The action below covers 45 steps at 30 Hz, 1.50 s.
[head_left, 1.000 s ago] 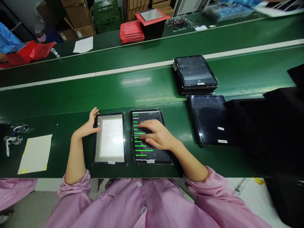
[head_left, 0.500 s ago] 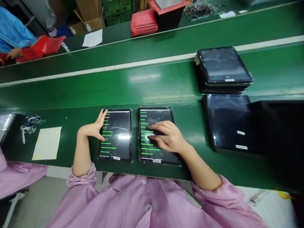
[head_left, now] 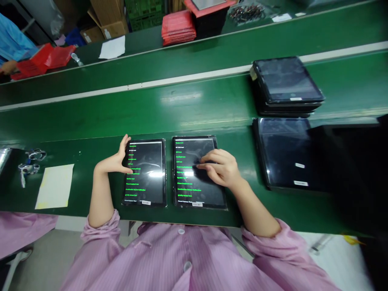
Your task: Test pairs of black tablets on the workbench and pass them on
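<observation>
Two black tablets lie side by side on the green bench, with lists of green and white text lit on their screens. At the left tablet [head_left: 150,161], my left hand [head_left: 112,162] rests by the left edge, thumb over the screen and fingers spread towards the upper corner. It grips nothing. Over the right side of the right tablet [head_left: 189,190] is my right hand [head_left: 223,167], holding nothing, its fingers loosely bent and apart. Its fingertips are at or just above the glass; contact is hard to tell. Each tablet has a white label at its bottom edge.
A stack of tablets [head_left: 286,81] and more tablets [head_left: 281,153] stand to the right, beside a large dark object [head_left: 357,161]. Left are a paper sheet [head_left: 55,186] and cables [head_left: 28,167]. Across the belt lie red pouches [head_left: 178,26]; a co-worker's hand [head_left: 9,66] handles red material.
My right hand has drawn back to the right across its tablet's screen. My left hand has shifted slightly, its thumb still over the screen. The whole view has moved a little.
</observation>
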Tool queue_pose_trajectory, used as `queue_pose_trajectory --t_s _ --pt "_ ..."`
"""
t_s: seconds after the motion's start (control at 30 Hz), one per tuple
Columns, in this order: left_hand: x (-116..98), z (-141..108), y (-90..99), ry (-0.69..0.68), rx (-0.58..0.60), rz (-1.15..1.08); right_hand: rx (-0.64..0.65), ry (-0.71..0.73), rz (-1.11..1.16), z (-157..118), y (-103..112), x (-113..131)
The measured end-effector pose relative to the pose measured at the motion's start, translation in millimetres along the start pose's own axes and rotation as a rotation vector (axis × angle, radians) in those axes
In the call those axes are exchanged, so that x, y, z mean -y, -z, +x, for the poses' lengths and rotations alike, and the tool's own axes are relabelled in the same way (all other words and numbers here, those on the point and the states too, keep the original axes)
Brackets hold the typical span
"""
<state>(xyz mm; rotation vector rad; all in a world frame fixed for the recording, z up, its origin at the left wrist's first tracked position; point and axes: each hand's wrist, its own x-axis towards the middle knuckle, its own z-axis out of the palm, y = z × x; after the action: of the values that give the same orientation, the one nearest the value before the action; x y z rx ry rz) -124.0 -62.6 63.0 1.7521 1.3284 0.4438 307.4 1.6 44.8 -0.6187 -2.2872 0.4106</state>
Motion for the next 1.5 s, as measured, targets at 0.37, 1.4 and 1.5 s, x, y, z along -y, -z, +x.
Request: queue_pose_trajectory --t_s 0.37,1.4,1.5 --pt "-2 -1 0.2 0.053 0.034 0.076 0.130 0.014 0.018 5 -4 4" --pt "-83 102 -8.5 0.052 0.077 0.459 -0.172 -0.479 0.141 -6 -7 -49" --pt "-82 108 -12.2 0.051 -0.026 0.463 -0.194 -0.508 0.099 -7 -7 -51"
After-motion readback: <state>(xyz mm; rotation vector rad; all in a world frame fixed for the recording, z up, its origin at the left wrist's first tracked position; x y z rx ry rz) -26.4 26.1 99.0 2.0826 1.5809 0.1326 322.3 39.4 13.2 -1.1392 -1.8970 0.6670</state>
